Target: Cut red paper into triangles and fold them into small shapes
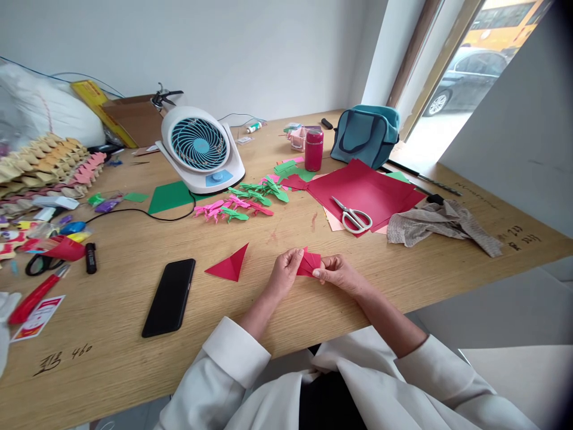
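A small piece of folded red paper is held between my two hands, just above the front part of the table. My left hand pinches its left side with thumb and fingers. On the right side, my right hand grips the paper's edge, thumb on top. Left of my hands lies a red paper triangle with a crease down it. Beyond them are scissors with pale handles, resting on a stack of red paper sheets. Several folded pink and green paper figures lie further back.
A black phone lies at front left on the wooden table. Behind stand a white fan, a red flask and a teal bag. A crumpled cloth sits right. A marker and a red-handled cutter lie left.
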